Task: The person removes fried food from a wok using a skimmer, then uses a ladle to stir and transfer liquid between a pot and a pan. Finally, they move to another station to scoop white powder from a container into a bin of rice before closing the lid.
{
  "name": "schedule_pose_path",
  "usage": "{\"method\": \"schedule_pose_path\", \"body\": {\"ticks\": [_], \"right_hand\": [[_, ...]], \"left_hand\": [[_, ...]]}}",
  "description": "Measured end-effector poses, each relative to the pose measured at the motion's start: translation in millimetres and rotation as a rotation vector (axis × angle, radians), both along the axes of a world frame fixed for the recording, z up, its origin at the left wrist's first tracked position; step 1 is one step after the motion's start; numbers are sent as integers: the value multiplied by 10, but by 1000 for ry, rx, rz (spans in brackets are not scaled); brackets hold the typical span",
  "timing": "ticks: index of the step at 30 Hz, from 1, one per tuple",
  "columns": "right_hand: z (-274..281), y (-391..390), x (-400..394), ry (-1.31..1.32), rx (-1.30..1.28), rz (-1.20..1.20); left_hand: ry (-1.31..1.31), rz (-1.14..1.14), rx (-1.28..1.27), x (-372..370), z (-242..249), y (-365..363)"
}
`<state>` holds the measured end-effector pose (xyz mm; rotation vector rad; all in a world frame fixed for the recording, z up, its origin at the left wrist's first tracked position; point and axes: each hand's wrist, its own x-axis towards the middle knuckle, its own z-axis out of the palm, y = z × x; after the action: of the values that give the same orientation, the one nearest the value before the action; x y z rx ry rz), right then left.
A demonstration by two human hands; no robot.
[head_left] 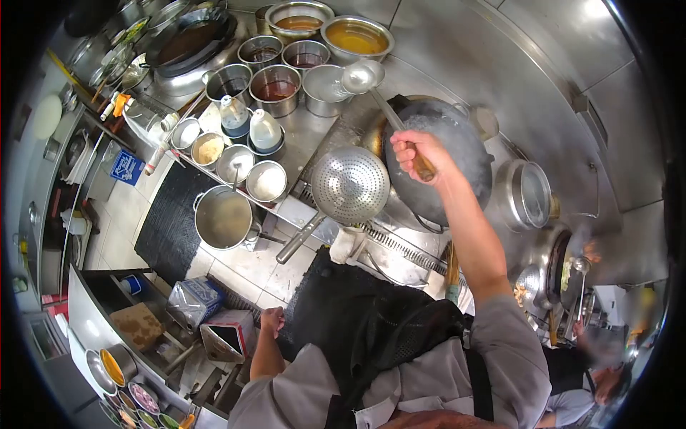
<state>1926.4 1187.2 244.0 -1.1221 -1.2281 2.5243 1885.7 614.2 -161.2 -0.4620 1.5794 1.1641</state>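
Observation:
My right hand [421, 156] is wrapped round the wooden handle of a ladle [388, 109]. The ladle's metal bowl hangs beside the rim of a steel pot [323, 91] that holds clear liquid. Beneath my right forearm sits a dark, steaming wok [457, 171] on the stove. A round perforated strainer [350, 184] lies left of the wok, its handle pointing toward me. My left hand [271, 322] is low at my side, fingers curled closed, with nothing visible in it. Near it on the lower left stand a red-edged tin [225, 336] and a blue-and-silver tin [193, 299].
Steel pots of dark sauce [275, 89] and bowls of yellow liquid [357, 37] line the back. Two squeeze bottles [265, 130] stand by small seasoning bowls [267, 180]. A stockpot [223, 217] is on the left. At lower right a co-worker [572, 386] works by another wok.

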Motion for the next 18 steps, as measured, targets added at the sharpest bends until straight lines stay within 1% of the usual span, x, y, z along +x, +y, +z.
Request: {"method": "schedule_pose_path", "body": {"ticks": [1,3,4,5,6,8,9,11,12,14,15,16,17,18], "right_hand": [[-45,-24,-61,1,1,7],[-139,-85,-135,-110,332,12],[-172,-117,-155,-137,430,-18],[-190,-135,-157,-136,431,-13],[-201,-147,-152,-228,566,46],[-264,-158,-156,-367,813,140],[-294,-155,-154,-363,814,141],[-261,-201,-182,-580,1101,248],[-350,-169,-193,-578,1097,244],[-529,-129,-249,-564,1474,304],[-614,-96,-286,-561,1467,296],[-629,-116,-367,-625,1470,320],[-659,-120,-453,-687,1470,347],[-694,-107,-532,-680,1460,344]], "left_hand": [[-3,2,-4,14,3,0],[-8,11,-8,42,2,10],[-4,-18,-38,57,-28,10],[0,-47,-68,76,-58,12],[0,-42,-67,100,-86,15],[12,-42,15,118,-143,21],[15,-40,15,120,-171,34],[31,-59,-44,132,-179,111],[49,-30,-36,127,-190,157],[37,-70,-34,69,-224,182],[23,-107,-29,27,-238,182],[19,-90,21,-3,-218,213],[26,-92,12,-24,-181,265],[23,-90,-17,-37,-142,316]]}}
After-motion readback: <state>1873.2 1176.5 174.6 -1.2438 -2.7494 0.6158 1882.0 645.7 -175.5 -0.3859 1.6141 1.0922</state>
